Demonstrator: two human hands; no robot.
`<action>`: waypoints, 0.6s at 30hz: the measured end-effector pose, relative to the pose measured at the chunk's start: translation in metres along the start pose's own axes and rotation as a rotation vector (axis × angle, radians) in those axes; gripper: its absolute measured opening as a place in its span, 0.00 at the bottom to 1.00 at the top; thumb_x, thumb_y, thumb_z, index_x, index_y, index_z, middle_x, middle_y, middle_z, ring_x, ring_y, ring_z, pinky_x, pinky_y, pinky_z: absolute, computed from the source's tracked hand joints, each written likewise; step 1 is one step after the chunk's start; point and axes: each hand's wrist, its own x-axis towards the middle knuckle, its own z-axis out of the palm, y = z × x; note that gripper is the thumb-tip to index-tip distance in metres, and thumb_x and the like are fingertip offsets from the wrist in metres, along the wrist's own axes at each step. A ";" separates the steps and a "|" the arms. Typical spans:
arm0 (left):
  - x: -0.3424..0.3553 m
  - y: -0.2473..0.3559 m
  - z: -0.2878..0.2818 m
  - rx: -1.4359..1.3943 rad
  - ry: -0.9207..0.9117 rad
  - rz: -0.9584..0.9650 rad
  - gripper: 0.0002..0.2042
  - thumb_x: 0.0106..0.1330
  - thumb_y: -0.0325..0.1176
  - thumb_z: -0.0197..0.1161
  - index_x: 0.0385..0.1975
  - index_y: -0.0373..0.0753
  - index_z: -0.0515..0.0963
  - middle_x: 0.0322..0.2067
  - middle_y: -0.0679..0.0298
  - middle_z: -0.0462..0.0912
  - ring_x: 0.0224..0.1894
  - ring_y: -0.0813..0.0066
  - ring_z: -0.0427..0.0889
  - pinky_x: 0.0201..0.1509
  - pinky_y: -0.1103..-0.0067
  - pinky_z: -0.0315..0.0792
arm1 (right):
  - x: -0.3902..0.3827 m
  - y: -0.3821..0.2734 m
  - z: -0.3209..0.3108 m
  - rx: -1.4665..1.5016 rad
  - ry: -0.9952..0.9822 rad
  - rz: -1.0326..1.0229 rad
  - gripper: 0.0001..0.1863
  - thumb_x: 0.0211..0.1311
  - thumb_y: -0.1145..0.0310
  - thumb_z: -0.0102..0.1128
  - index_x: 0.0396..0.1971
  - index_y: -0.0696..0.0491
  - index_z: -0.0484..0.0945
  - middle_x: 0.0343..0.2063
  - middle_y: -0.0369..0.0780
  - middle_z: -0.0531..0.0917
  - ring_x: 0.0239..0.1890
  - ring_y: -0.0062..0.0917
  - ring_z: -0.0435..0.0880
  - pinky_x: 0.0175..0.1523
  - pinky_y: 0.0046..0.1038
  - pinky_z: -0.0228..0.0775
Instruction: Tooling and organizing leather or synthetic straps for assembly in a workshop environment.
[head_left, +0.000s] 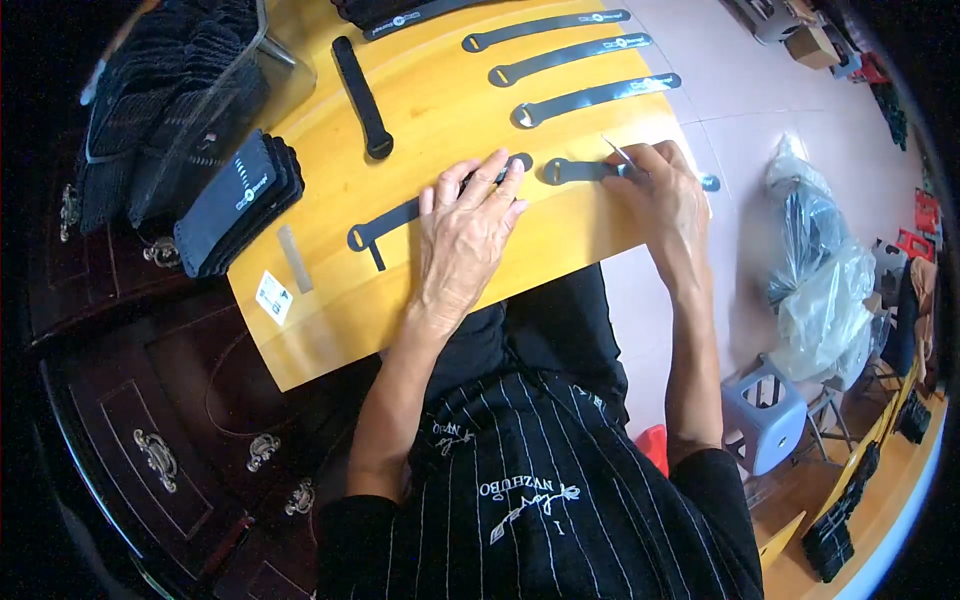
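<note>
one yellow wooden bench (340, 330), three flat dark straps (580, 59) at its far right, one dark slotted strap (390, 221) mid-bench under one mostly open left hand (465, 235), one dark round-ended strap (585, 172) at bench's right under one right hand (665, 195), fingers closed round one thin silvery pointed tool (617, 150)

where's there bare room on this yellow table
Bare table lies between the lone black strap and the three straps far right, and along the near edge between left hand and right hand. Crowded: left edge, with the black stack.
</note>
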 end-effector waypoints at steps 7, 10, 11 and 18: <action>-0.004 0.002 -0.001 -0.004 -0.001 0.008 0.21 0.61 0.42 0.60 0.54 0.42 0.73 0.57 0.65 0.71 0.55 0.64 0.67 0.55 0.69 0.61 | -0.015 -0.011 -0.008 0.014 -0.098 0.048 0.08 0.50 0.69 0.64 0.29 0.55 0.78 0.28 0.43 0.79 0.30 0.35 0.80 0.36 0.35 0.70; -0.002 0.011 -0.009 -0.113 0.073 -0.020 0.20 0.58 0.39 0.64 0.51 0.45 0.76 0.57 0.65 0.71 0.58 0.64 0.67 0.59 0.68 0.59 | -0.021 -0.027 -0.010 0.035 -0.140 0.111 0.08 0.49 0.69 0.65 0.29 0.55 0.78 0.25 0.43 0.81 0.28 0.35 0.81 0.34 0.34 0.71; -0.004 0.013 -0.010 -0.117 0.075 -0.020 0.20 0.58 0.39 0.64 0.51 0.45 0.76 0.57 0.65 0.71 0.58 0.64 0.67 0.59 0.68 0.59 | -0.023 -0.028 -0.010 0.071 -0.162 0.102 0.08 0.49 0.69 0.65 0.29 0.54 0.78 0.24 0.44 0.82 0.28 0.35 0.82 0.34 0.34 0.72; -0.033 0.008 -0.031 -0.363 0.044 -0.110 0.05 0.57 0.29 0.64 0.31 0.38 0.79 0.37 0.66 0.79 0.46 0.69 0.75 0.52 0.75 0.64 | -0.028 -0.029 -0.001 0.042 -0.252 -0.047 0.07 0.50 0.68 0.65 0.28 0.54 0.80 0.24 0.44 0.82 0.28 0.37 0.82 0.34 0.34 0.72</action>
